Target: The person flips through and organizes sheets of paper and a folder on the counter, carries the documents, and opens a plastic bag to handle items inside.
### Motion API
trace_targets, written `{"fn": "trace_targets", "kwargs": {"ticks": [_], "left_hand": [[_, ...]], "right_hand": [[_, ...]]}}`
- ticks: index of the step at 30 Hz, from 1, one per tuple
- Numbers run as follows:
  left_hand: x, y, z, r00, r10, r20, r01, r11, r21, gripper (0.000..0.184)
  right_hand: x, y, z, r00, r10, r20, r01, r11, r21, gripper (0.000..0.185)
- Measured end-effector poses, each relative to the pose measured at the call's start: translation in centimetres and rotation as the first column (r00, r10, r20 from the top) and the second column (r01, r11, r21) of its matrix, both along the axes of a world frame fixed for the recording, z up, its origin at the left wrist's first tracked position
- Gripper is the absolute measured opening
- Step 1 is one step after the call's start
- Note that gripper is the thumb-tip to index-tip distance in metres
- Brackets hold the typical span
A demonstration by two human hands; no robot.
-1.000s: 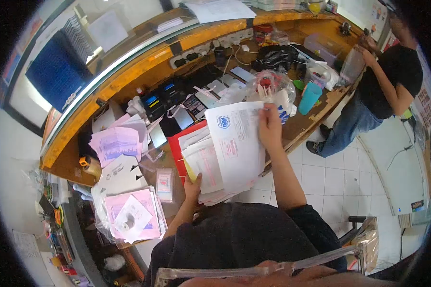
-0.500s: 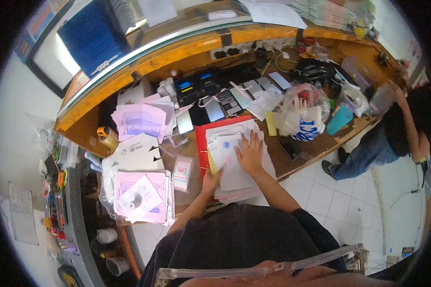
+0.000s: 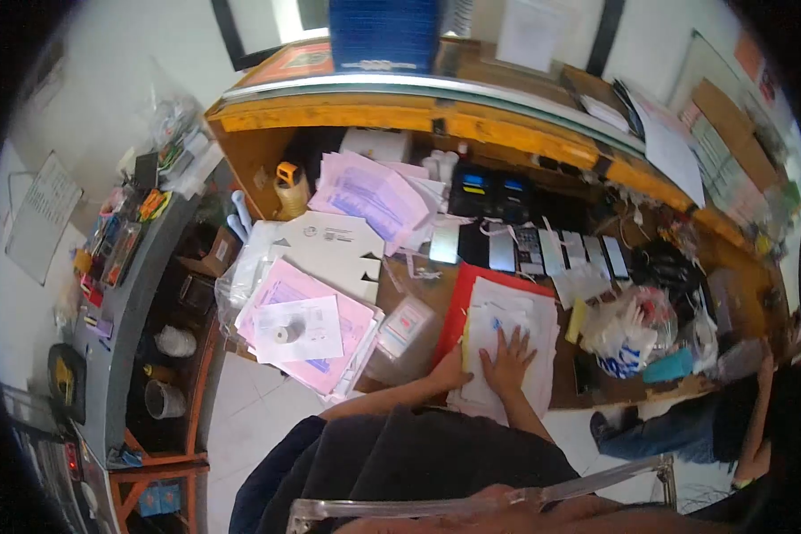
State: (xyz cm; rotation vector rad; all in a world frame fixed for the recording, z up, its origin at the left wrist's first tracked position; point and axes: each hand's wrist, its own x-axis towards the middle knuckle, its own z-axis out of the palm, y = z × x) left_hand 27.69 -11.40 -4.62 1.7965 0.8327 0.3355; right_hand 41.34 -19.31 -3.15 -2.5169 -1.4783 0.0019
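Observation:
A stack of white papers (image 3: 529,356) lies on a red folder (image 3: 454,311) at the counter's front edge. My right hand (image 3: 507,360) rests flat on the top sheet, fingers spread, partly covering a blue stamp. At the stack's left edge, my left hand (image 3: 451,369) grips the papers' side by a yellow strip; some of its fingers are hidden. Left of it lies a clear plastic packet (image 3: 407,327). Further left, a pile of pink and white sheets (image 3: 356,343) carries a small white roll (image 3: 285,334).
Several phones (image 3: 501,249) and two black devices (image 3: 472,191) stand behind the folder. Plastic bags (image 3: 623,325) and a teal pouch (image 3: 667,366) lie to the right. Another person's arm (image 3: 761,400) shows at far right. A grey shelf unit (image 3: 142,329) stands on the left.
My view has swung left, so the counter appears shifted right. My right hand has slid left over the top sheet, onto the stamp. My left hand stays at the stack's left edge.

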Motion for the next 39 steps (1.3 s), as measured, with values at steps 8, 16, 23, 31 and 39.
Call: {"fn": "trace_targets", "kwargs": {"ticks": [8, 16, 23, 31, 39], "left_hand": [[-0.3, -0.3, -3.8, 0.995, -0.028, 0.097, 0.028, 1.0, 0.0, 0.083], [-1.4, 3.5, -5.6, 0.988, -0.038, 0.149, 0.102, 0.888, -0.448, 0.082], [-2.4, 5.2, -5.2, 0.977, -0.037, 0.211, 0.14, 0.857, -0.496, 0.082], [-2.0, 6.0, -3.5, 0.962, -0.066, 0.264, 0.191, 0.856, -0.48, 0.082], [-1.9, 3.5, -0.5, 0.966, -0.042, 0.256, 0.152, 0.892, -0.426, 0.081]], "right_hand": [[-1.9, 21.7, 9.8, 0.882, 0.468, 0.051, -0.431, 0.76, 0.487, 0.074], [-4.7, 45.8, 12.0, 0.971, 0.188, -0.145, -0.198, 0.978, -0.059, 0.096], [1.3, 50.6, 2.4, 0.868, 0.472, -0.155, -0.491, 0.862, -0.124, 0.053], [0.7, 48.2, 7.8, 0.749, 0.661, -0.031, -0.662, 0.749, -0.019, 0.024], [6.8, 41.8, 16.6, 0.883, 0.452, -0.125, -0.436, 0.89, 0.134, 0.043]]}}
